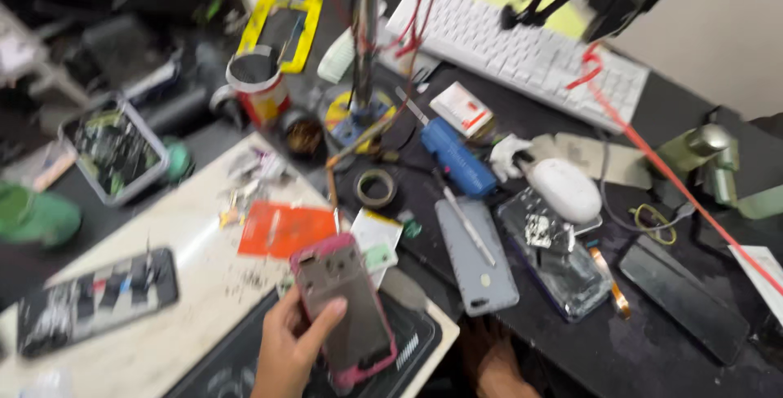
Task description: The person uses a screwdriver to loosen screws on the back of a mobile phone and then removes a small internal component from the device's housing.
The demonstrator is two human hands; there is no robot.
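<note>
My left hand [292,347] holds a phone in a pink case [342,307] at the bottom centre, thumb lying across its dark, opened back. The phone hovers over a black mat [412,341] on the pale worktop [171,235]. My right hand [496,364] shows only partly at the lower edge, below the desk front, blurred; nothing is seen in it. A grey phone back cover [477,255] with a thin metal tool [465,217] on it lies just right of the held phone.
An orange card [285,229], a dismantled phone [98,296], a tape roll [376,187], a blue tool [457,156], a white mouse [565,188], a clear case [563,263], a black phone [681,288], a white keyboard [522,47], a red can [259,84] and a parts tray [114,149] crowd the desk.
</note>
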